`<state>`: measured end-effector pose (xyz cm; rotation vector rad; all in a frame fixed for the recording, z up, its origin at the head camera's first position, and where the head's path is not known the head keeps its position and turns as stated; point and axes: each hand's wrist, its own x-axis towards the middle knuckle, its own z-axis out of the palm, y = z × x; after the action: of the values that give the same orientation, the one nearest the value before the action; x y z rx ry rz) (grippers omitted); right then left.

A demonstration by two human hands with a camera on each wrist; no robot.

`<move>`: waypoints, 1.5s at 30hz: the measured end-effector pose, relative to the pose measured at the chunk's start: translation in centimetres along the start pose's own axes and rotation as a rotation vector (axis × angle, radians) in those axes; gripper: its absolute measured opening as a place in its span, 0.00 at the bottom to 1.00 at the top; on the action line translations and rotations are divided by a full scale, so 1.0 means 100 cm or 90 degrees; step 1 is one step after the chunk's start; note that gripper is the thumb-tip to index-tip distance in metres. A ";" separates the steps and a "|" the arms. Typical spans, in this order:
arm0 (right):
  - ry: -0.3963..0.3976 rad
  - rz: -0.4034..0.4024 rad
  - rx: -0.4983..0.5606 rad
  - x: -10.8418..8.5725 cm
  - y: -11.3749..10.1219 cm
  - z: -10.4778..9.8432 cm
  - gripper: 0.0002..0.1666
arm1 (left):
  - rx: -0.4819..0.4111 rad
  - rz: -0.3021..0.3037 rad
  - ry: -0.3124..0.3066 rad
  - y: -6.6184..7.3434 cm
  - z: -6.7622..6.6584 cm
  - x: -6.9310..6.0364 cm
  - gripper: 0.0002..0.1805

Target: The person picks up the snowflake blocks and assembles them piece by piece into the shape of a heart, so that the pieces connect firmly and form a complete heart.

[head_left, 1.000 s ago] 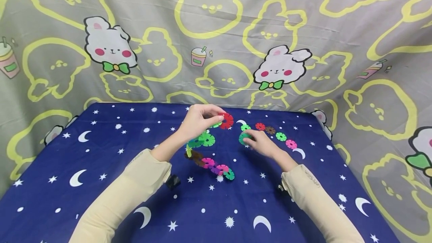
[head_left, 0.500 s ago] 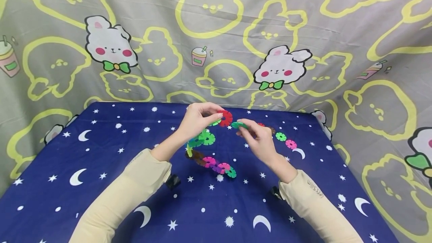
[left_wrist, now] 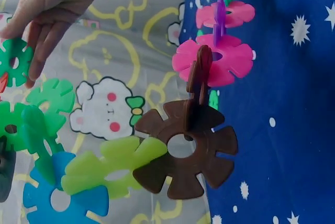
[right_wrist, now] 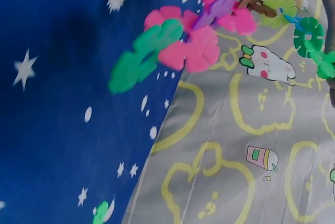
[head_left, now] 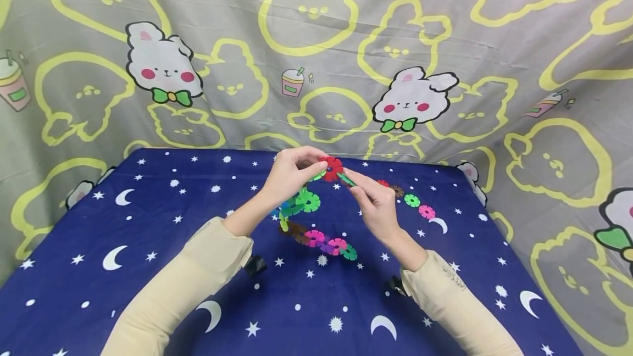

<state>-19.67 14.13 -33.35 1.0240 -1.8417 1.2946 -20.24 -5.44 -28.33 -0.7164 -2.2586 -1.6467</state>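
Note:
My left hand (head_left: 295,173) pinches the top end of a chain of slotted plastic flower discs, by a red flower disc (head_left: 333,168). From there the chain hangs in a curve through green, blue, yellow-green, brown (left_wrist: 220,148), pink (left_wrist: 230,69) and purple discs to a dark green disc (head_left: 349,252) at its free end. My right hand (head_left: 377,202) pinches a loose-looking green flower disc (head_left: 348,180), edge-on in the head view, against the red disc's right rim. Whether their slots interlock cannot be told. The right wrist view shows the chain's lower end (right_wrist: 138,59).
Right of my right hand, several single discs lie on the star-patterned blue cloth (head_left: 198,268): red (head_left: 383,183), brown (head_left: 397,191), green (head_left: 411,200) and pink (head_left: 427,211). Behind the table hangs a grey curtain (head_left: 326,32) with bunny prints.
My right hand has picked the dark green disc off the cloth and carried it up and left to the red disc. The left hand stays nearly still; the chain's lower end has swung slightly right.

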 end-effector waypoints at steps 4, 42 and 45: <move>-0.036 0.154 0.160 0.002 -0.005 -0.006 0.29 | -0.016 0.006 -0.019 0.001 -0.002 0.000 0.09; -0.168 0.285 0.223 0.010 -0.010 -0.020 0.25 | -0.015 0.061 -0.105 0.004 -0.004 -0.001 0.08; -0.161 0.304 0.219 0.011 -0.010 -0.021 0.32 | -0.039 0.032 -0.125 0.005 -0.007 -0.001 0.11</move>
<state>-19.19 15.66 -31.40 0.9901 -2.1936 1.8875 -19.98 -5.99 -27.70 -0.9811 -2.3072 -1.6954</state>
